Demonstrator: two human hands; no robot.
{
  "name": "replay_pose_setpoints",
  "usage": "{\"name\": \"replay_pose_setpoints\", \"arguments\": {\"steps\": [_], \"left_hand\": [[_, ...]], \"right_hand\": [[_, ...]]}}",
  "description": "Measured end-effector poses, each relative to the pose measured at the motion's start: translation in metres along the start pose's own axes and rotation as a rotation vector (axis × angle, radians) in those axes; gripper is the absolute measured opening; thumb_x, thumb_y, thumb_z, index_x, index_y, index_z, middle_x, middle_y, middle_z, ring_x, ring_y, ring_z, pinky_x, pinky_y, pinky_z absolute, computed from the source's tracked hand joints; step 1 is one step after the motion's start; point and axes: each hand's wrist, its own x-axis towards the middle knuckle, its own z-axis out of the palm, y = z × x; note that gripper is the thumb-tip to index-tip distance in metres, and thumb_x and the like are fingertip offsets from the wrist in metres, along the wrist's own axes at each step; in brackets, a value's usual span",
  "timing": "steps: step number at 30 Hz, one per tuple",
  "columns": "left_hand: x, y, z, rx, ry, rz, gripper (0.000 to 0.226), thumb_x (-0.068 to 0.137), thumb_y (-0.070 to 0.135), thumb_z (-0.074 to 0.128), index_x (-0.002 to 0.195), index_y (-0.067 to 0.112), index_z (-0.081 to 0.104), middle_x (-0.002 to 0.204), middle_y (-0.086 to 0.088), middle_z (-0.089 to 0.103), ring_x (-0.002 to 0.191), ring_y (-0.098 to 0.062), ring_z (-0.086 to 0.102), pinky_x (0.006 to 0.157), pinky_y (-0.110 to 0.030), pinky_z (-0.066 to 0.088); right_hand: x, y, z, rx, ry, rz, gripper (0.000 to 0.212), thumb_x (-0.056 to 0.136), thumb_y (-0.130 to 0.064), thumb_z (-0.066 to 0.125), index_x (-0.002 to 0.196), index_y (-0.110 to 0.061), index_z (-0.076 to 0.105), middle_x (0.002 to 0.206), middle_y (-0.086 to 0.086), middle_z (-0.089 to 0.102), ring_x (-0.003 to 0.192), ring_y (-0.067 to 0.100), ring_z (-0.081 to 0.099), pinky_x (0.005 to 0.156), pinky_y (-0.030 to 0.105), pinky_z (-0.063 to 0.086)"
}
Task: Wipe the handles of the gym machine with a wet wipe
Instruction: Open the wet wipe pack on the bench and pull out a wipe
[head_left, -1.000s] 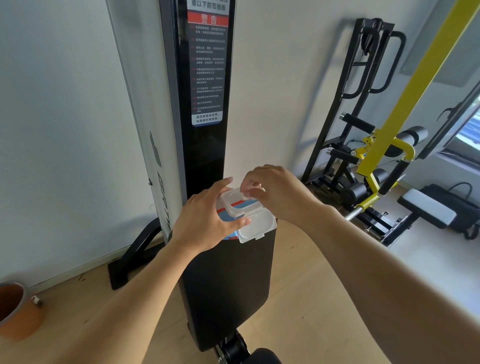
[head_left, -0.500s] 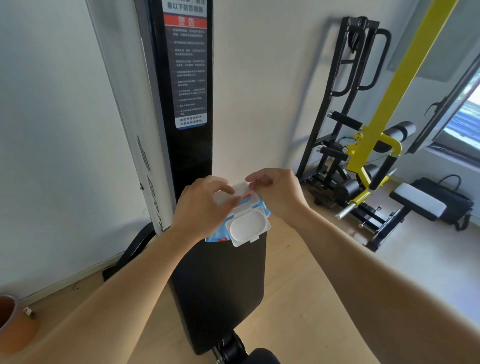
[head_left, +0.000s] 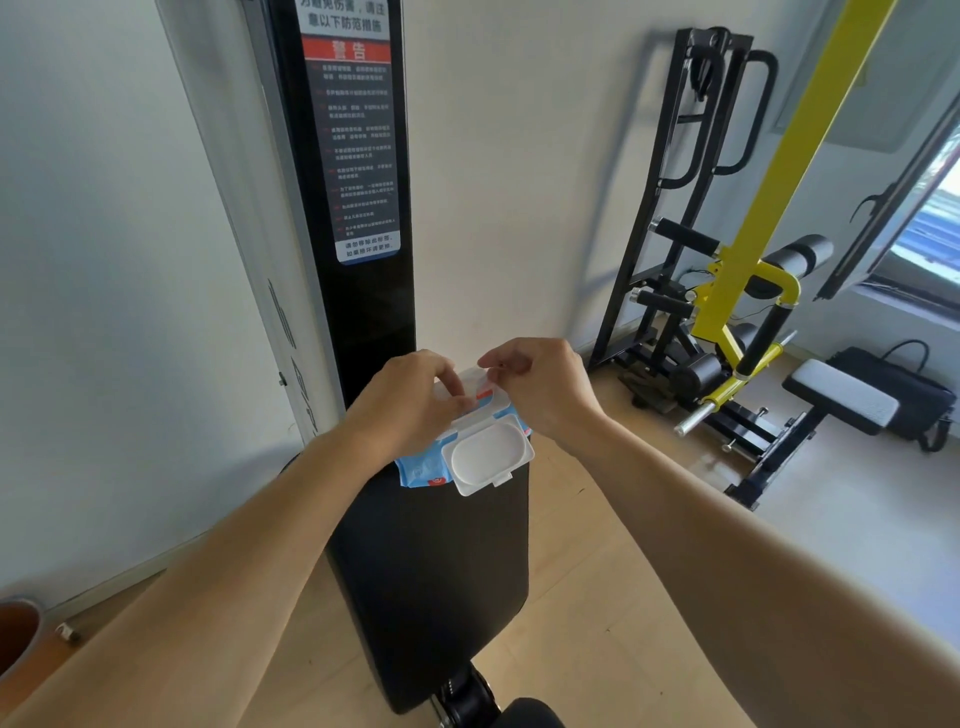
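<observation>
Both hands at an open pack of wet wipes, centre of frame.

The wipes pack (head_left: 415, 470), blue, lies on top of the black pad (head_left: 431, 571) of the gym machine, its white lid (head_left: 487, 457) flipped open toward the lower right. Left hand (head_left: 405, 410) holds the pack at its opening, fingers curled over it. Right hand (head_left: 540, 389) pinches narrowly at the far edge of the opening; what sits between the fingertips cannot be told. Warning label (head_left: 358, 145) on the upright, upper centre. Yellow-framed bench (head_left: 748, 291) at right, well apart.

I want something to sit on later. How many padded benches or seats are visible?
2: the black bench pad under the wipes pack, and a grey seat at right. Others may be hidden.
</observation>
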Motion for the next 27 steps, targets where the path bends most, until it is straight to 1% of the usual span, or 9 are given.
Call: {"name": "replay_pose_setpoints", "arguments": {"steps": [3,5,8,13,16,19,22,24,27], "left_hand": [[0.004,-0.001,-0.004,0.058,-0.056,-0.010,0.019,0.087,0.044,0.069,0.091,0.026,0.064,0.125,0.003,0.065,0.104,-0.014,0.064,0.080,-0.024,0.049],[0.006,-0.002,-0.002,0.005,-0.055,-0.037,0.021,0.092,0.043,0.064,0.101,0.024,0.066,0.124,0.003,0.066,0.098,-0.012,0.063,0.075,-0.022,0.051],[0.006,0.003,0.002,-0.160,0.026,-0.108,0.032,0.098,0.042,0.053,0.117,0.018,0.063,0.116,0.001,0.066,0.092,-0.010,0.060,0.065,-0.015,0.045],[0.004,0.004,0.005,-0.297,0.164,-0.164,0.036,0.101,0.048,0.039,0.117,0.019,0.054,0.107,0.003,0.061,0.081,-0.007,0.058,0.060,-0.015,0.042],[0.002,0.001,0.005,-0.391,0.240,-0.140,0.036,0.098,0.051,0.046,0.111,0.019,0.056,0.098,0.006,0.063,0.085,-0.010,0.062,0.062,-0.015,0.045],[0.001,-0.002,0.004,-0.420,0.294,-0.101,0.038,0.092,0.054,0.054,0.107,0.020,0.059,0.097,0.006,0.066,0.085,-0.011,0.065,0.067,-0.017,0.051],[-0.002,-0.003,0.001,-0.453,0.262,-0.081,0.039,0.088,0.056,0.058,0.110,0.023,0.058,0.096,0.007,0.067,0.085,-0.010,0.066,0.067,-0.016,0.053],[-0.006,-0.005,0.000,-0.480,0.245,-0.056,0.040,0.085,0.052,0.066,0.114,0.026,0.056,0.093,0.009,0.067,0.084,-0.009,0.067,0.069,-0.017,0.055],[-0.012,-0.013,0.002,-0.459,0.237,0.003,0.043,0.083,0.034,0.077,0.119,0.027,0.055,0.089,0.013,0.068,0.081,-0.005,0.068,0.069,-0.012,0.054]], "right_hand": [[-0.001,0.001,0.001,0.001,-0.001,-0.004,0.017,0.093,-0.007,0.068,0.094,-0.021,0.079,0.101,-0.003,0.074,0.087,0.011,0.069,0.066,0.005,0.049],[-0.001,0.001,0.003,-0.009,0.004,-0.015,0.018,0.094,-0.007,0.067,0.094,-0.021,0.078,0.101,-0.003,0.074,0.088,0.012,0.069,0.064,0.004,0.049],[-0.001,0.001,0.004,-0.025,0.005,-0.021,0.019,0.095,-0.008,0.066,0.095,-0.023,0.078,0.100,-0.006,0.072,0.087,0.012,0.069,0.062,0.005,0.050],[0.000,0.003,0.007,-0.063,0.017,-0.017,0.026,0.097,-0.006,0.060,0.094,-0.025,0.076,0.100,-0.009,0.070,0.086,0.012,0.067,0.059,0.004,0.048],[0.001,0.002,0.007,-0.084,-0.005,-0.018,0.028,0.098,-0.007,0.058,0.093,-0.029,0.075,0.101,-0.010,0.069,0.086,0.011,0.066,0.058,0.005,0.049],[0.002,0.002,0.008,-0.132,-0.036,-0.044,0.038,0.096,-0.003,0.053,0.094,-0.033,0.075,0.107,-0.009,0.067,0.092,0.015,0.064,0.069,0.019,0.058],[0.001,0.002,0.009,-0.170,-0.052,-0.085,0.042,0.098,-0.003,0.049,0.095,-0.033,0.078,0.108,-0.009,0.067,0.096,0.016,0.062,0.080,0.024,0.058],[-0.001,0.003,0.009,-0.159,-0.073,-0.092,0.040,0.101,-0.004,0.047,0.101,-0.029,0.079,0.110,-0.008,0.069,0.098,0.015,0.062,0.084,0.023,0.057],[-0.002,0.003,0.011,-0.085,-0.100,-0.046,0.045,0.100,-0.004,0.043,0.106,-0.031,0.078,0.115,-0.009,0.070,0.101,0.015,0.063,0.087,0.025,0.056]]}}
